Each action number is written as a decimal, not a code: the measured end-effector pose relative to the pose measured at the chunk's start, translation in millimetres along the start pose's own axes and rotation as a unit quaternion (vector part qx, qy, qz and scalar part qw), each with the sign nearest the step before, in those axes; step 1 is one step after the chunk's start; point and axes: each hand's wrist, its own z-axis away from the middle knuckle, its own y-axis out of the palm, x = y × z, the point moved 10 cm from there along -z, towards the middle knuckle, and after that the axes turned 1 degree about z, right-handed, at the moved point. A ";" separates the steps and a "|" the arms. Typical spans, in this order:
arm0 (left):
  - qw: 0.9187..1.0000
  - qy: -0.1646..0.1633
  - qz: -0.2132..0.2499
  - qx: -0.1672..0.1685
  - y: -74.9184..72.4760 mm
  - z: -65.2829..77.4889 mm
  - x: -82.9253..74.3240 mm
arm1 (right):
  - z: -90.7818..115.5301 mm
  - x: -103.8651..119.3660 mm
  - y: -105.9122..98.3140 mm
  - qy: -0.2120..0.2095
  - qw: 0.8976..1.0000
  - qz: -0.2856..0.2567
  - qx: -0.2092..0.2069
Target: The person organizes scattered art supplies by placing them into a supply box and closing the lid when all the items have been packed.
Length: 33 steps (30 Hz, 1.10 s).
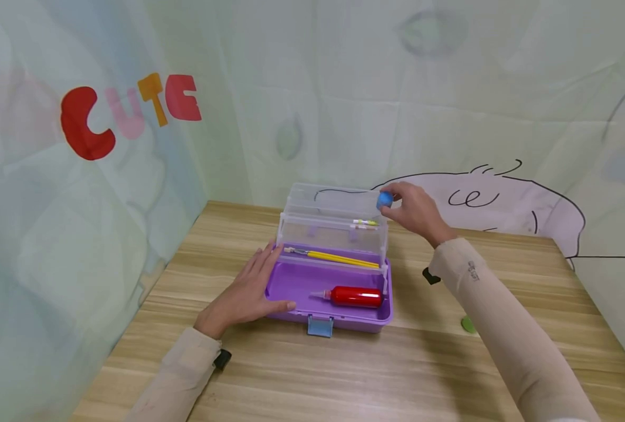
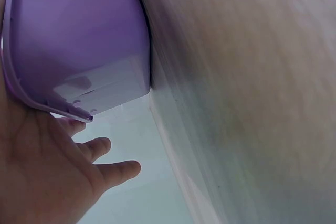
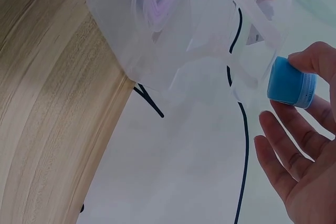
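A purple toolbox [image 1: 318, 281] with clear fold-up trays stands unfolded on the table. My left hand [image 1: 246, 290] rests on its left side, thumb along the front rim; in the left wrist view the fingers stretch out past the purple wall. Between thumb and fingertips, my right hand [image 1: 415, 211] pinches a small blue paint jar [image 3: 290, 83], held over the right end of the clear upper tray [image 1: 339, 202]. A red squeeze bottle [image 1: 356, 296] with a pointed nozzle lies in the purple bottom. Yellow-handled paintbrushes [image 1: 341, 259] lie in the lower tray.
Small yellow-and-white sticks [image 1: 365, 223] lie in a clear tray. The box has a blue front latch [image 1: 320, 326]. A round green piece [image 1: 468, 324] lies on the wooden table [image 1: 312, 375], partly behind the right sleeve. A printed cloth [image 1: 312, 88] hangs behind the table.
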 end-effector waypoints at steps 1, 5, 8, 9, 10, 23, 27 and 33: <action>1.000 0.000 0.001 0.000 0.1 -0.3 -0.1 | -1.0 -0.2 0.2 0.002 1.000 0.001 0.001; 1.000 0.000 0.002 0.004 0.5 -0.6 -0.6 | -4.7 -0.7 3.1 0.011 1.000 0.005 0.007; 1.000 -0.001 0.005 0.007 -0.1 -0.1 -1.4 | -7.4 -1.1 6.5 0.016 1.000 0.003 0.013; 1.000 -0.001 0.006 0.007 -0.4 0.0 -1.6 | -8.3 -1.3 7.4 0.018 1.000 0.003 0.014; 1.000 -0.001 0.007 0.007 -0.6 0.2 -1.7 | -9.2 -1.4 8.4 0.019 1.000 0.002 0.016; 1.000 -0.001 0.004 0.004 -0.6 0.3 -0.7 | -14.4 0.8 12.8 0.028 0.999 0.006 0.020; 1.000 -0.001 0.003 0.003 -0.6 0.5 -1.0 | -16.4 1.1 12.8 0.025 0.999 0.014 0.018; 1.000 -0.002 0.001 -0.001 -0.5 0.8 -0.7 | -19.6 -0.6 16.5 0.033 0.999 0.019 0.027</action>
